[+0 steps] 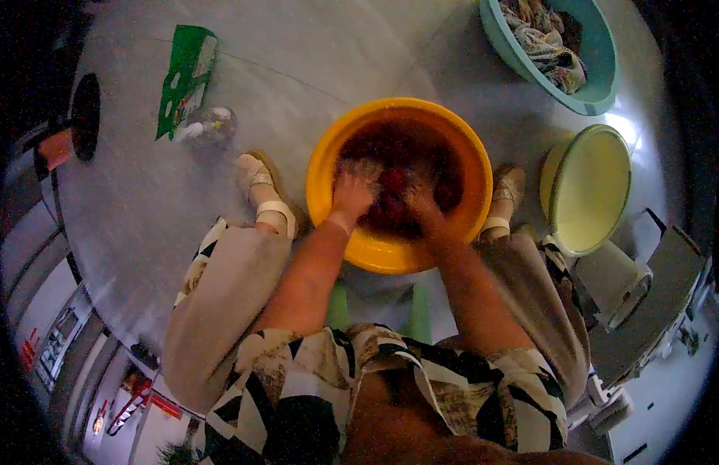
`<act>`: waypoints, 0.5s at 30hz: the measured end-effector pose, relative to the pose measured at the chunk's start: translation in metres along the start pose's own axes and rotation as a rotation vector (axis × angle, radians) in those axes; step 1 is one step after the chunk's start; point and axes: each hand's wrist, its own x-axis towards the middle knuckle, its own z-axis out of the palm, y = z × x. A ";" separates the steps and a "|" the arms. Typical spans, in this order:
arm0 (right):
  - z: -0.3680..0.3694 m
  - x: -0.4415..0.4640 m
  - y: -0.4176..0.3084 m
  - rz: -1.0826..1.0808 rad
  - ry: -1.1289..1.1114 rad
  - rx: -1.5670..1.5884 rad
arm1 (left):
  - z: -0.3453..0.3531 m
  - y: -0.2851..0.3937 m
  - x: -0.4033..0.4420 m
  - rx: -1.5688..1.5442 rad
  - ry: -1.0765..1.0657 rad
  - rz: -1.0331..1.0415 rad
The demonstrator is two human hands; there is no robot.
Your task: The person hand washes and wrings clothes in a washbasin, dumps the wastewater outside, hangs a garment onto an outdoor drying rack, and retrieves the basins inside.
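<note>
A yellow-orange basin (321,182) stands on the floor between my feet. Dark red, wet-looking cloth (393,180) lies bunched inside it, apparently in dark water. Both my hands reach down into the basin. My left hand (358,184) is on the left part of the cloth, its fingers smeared by motion. On the right side, my right hand (423,198) touches the cloth, its fingers blurred and partly hidden in the dark. Whether either hand grips a fold cannot be made out.
A teal basin (508,43) with patterned clothes (549,54) stands at upper right. Below it is a pale yellow-green bucket (592,190). A green packet (187,77) and a clear plastic bag (208,125) lie at upper left. Grey boxy furniture (654,298) stands at right.
</note>
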 end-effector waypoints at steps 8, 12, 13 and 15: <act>-0.088 0.029 -0.025 0.064 -0.220 -0.140 | -0.033 -0.035 0.020 -0.611 0.095 -0.022; -0.109 0.010 -0.046 0.387 0.103 0.170 | -0.073 0.006 -0.014 -0.778 0.285 -0.126; -0.090 0.003 -0.038 0.498 0.113 0.223 | -0.079 0.022 -0.026 -0.843 0.365 -0.173; -0.050 -0.021 0.004 0.301 0.229 0.892 | -0.070 0.056 -0.041 -0.872 0.299 -0.230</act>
